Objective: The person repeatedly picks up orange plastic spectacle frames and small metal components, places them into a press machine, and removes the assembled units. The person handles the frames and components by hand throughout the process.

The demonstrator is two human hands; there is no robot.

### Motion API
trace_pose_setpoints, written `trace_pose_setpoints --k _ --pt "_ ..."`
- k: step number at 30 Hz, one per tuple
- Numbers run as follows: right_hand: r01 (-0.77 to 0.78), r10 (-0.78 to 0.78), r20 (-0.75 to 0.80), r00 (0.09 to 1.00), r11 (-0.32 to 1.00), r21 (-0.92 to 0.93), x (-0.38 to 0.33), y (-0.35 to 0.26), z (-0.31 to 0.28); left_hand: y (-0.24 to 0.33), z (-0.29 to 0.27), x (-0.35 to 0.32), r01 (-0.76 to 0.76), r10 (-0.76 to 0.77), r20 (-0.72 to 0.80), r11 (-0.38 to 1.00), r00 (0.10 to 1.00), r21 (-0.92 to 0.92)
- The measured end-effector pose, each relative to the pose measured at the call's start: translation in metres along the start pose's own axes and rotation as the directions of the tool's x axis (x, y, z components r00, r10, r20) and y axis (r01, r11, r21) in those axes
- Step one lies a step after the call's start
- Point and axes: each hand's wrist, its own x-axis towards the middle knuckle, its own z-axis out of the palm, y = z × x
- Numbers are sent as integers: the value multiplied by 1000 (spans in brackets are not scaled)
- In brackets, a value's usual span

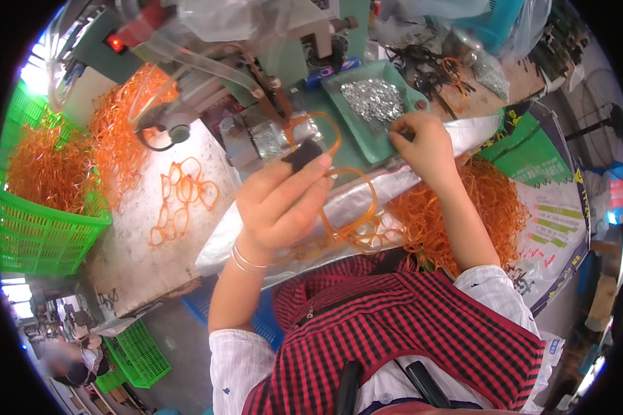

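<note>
My left hand (277,207) is closed on an orange plastic eyeglass frame (375,196), one rim up at the machine and the other hanging toward me. A dark pad or finger cover (302,155) shows at its fingertips. Over the near right side of a green tray (356,142), my right hand (424,144) has thumb and fingers pinched together. What they hold, if anything, is too small to make out. Small silvery metal pieces (372,100) lie heaped in that tray. Just beyond my left fingertips stands the machine's metal head (275,104).
Orange frames lie loose on the worktop (128,256) at left. More fill a green basket (52,228) and form a pile (457,214) beside my right forearm. Silver sheeting (239,228) lines the near edge. Black cords (422,72) lie behind the tray. A person (76,360) is at lower left.
</note>
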Motion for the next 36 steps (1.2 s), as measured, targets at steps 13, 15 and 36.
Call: trace_pose_setpoints --k 13,15,36 --pt "33 -12 -178 984 993 114 0 -3 16 -18 -24 -70 876 -875 -186 471 447 -109" --pt "184 -151 -194 969 969 164 14 -22 26 -64 -16 -90 878 -869 -133 479 476 10" --pt "-166 239 -223 945 939 301 -36 25 -27 -145 -95 -158 621 -760 -69 470 646 628"
